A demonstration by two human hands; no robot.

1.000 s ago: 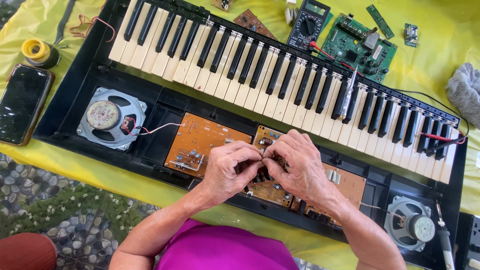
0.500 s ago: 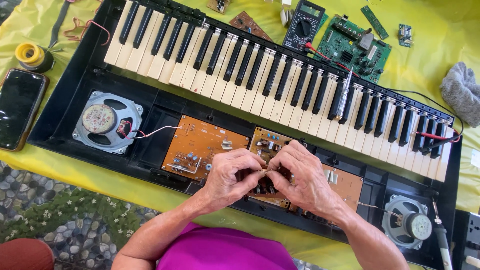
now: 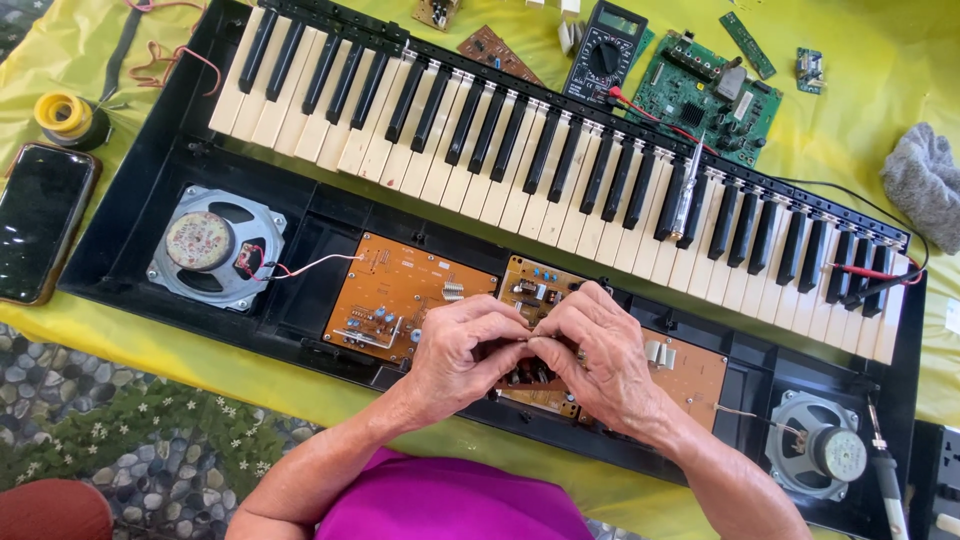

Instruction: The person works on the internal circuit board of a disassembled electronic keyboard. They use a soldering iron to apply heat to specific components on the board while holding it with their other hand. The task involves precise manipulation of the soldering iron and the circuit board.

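Both hands, left hand (image 3: 465,350) and right hand (image 3: 595,355), pinch fingertips together over the middle board (image 3: 535,285) directly beneath them; looks like fiddling a tiny part. Next move needs a steady, gentle grip.

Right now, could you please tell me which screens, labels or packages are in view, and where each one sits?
Smartphone: far left on the yellow cloth, beside the keyboard; dark rounded rectangle, screen off.
Multimeter: top centre, behind the keys; black body, small grey-green display, round dial.
No packages or signs visible; any labels are too small to tell.
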